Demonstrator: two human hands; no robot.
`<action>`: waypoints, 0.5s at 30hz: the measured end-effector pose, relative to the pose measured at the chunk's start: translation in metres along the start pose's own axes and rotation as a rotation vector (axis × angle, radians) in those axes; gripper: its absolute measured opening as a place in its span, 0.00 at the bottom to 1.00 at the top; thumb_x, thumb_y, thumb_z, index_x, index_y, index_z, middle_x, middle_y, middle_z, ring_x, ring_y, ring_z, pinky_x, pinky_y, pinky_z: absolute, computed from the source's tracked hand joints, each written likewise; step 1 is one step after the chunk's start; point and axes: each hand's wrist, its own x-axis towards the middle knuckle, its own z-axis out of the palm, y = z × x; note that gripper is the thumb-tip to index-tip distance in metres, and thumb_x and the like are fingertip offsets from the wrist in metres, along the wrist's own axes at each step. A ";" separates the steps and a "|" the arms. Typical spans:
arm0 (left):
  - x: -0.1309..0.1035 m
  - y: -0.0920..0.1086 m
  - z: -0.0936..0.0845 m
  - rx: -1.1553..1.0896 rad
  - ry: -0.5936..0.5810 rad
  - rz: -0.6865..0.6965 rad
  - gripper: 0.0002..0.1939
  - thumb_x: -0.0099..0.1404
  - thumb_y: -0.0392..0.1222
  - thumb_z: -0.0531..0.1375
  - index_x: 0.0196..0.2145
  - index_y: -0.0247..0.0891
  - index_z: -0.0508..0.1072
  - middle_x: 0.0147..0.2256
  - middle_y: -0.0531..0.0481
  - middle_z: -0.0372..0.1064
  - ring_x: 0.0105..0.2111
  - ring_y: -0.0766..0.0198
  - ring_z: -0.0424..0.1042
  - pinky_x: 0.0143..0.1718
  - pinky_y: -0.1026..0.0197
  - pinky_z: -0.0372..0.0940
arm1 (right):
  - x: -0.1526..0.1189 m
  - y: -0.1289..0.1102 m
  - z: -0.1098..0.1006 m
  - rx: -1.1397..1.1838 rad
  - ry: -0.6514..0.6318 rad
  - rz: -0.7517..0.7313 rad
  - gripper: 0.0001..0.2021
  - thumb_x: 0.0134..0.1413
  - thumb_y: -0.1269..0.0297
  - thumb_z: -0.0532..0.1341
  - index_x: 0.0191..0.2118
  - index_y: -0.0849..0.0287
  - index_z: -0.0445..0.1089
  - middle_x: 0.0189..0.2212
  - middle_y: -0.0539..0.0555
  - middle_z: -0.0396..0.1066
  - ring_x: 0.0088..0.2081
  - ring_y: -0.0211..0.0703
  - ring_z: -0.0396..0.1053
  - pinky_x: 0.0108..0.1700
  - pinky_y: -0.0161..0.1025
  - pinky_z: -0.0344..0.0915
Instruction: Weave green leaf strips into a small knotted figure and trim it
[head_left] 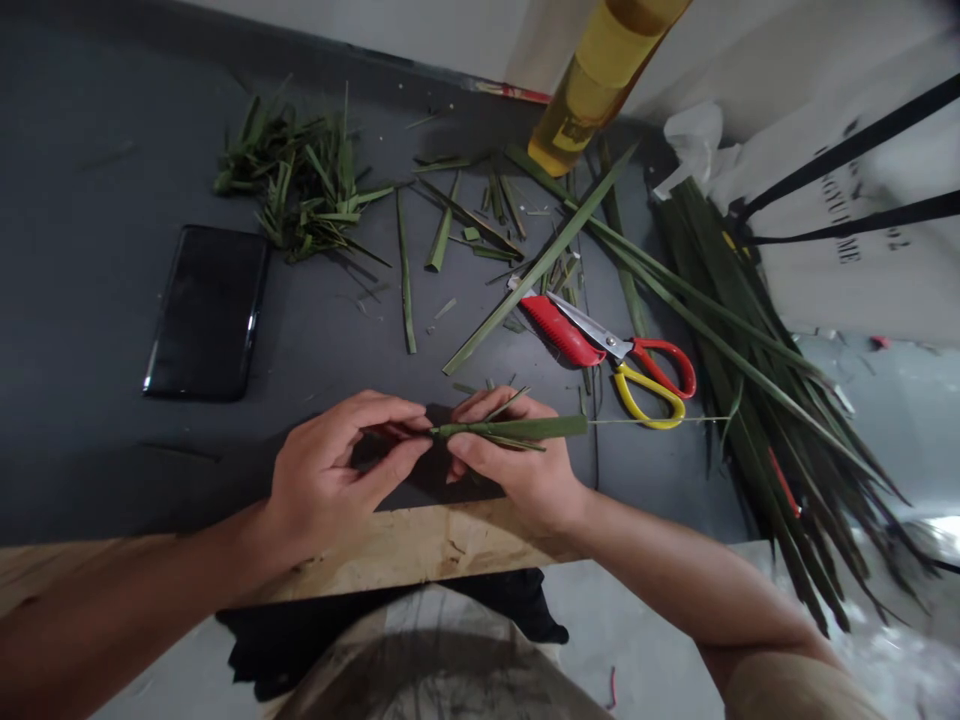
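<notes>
Scraps (307,180) lay cut, but the strip (551,428) pinched by left hand (334,460) and right hand (529,470) looked unfinished, with leaves (780,470) left over.

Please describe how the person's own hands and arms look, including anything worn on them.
The left hand and right hand are bare, without gloves or watch. A plain beige sleeve shows on the right arm; no sleeve shows on the left arm.
</notes>
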 end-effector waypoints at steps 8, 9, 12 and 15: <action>0.017 0.008 -0.006 -0.095 -0.140 0.055 0.09 0.66 0.30 0.65 0.36 0.44 0.84 0.35 0.51 0.85 0.33 0.63 0.82 0.36 0.65 0.74 | 0.006 0.000 -0.009 0.214 -0.181 0.275 0.16 0.48 0.57 0.80 0.32 0.58 0.74 0.19 0.46 0.76 0.18 0.36 0.71 0.23 0.34 0.71; 0.018 0.008 -0.007 -0.099 -0.145 0.050 0.09 0.66 0.30 0.65 0.36 0.44 0.83 0.35 0.51 0.85 0.32 0.64 0.82 0.36 0.65 0.73 | 0.007 0.000 -0.010 0.236 -0.192 0.295 0.16 0.47 0.57 0.80 0.32 0.59 0.75 0.19 0.46 0.76 0.18 0.35 0.70 0.23 0.33 0.70; 0.016 0.008 -0.008 -0.108 -0.167 0.037 0.09 0.65 0.30 0.65 0.35 0.44 0.82 0.34 0.52 0.84 0.32 0.65 0.82 0.36 0.66 0.73 | 0.009 -0.002 -0.010 0.264 -0.220 0.324 0.15 0.46 0.58 0.80 0.31 0.59 0.75 0.18 0.46 0.75 0.17 0.35 0.70 0.22 0.32 0.69; 0.016 0.008 -0.008 -0.100 -0.189 0.029 0.09 0.65 0.31 0.64 0.35 0.43 0.81 0.32 0.53 0.83 0.31 0.64 0.81 0.36 0.65 0.73 | 0.008 -0.002 -0.010 0.238 -0.228 0.331 0.15 0.47 0.58 0.79 0.31 0.59 0.75 0.18 0.45 0.76 0.17 0.35 0.70 0.23 0.32 0.70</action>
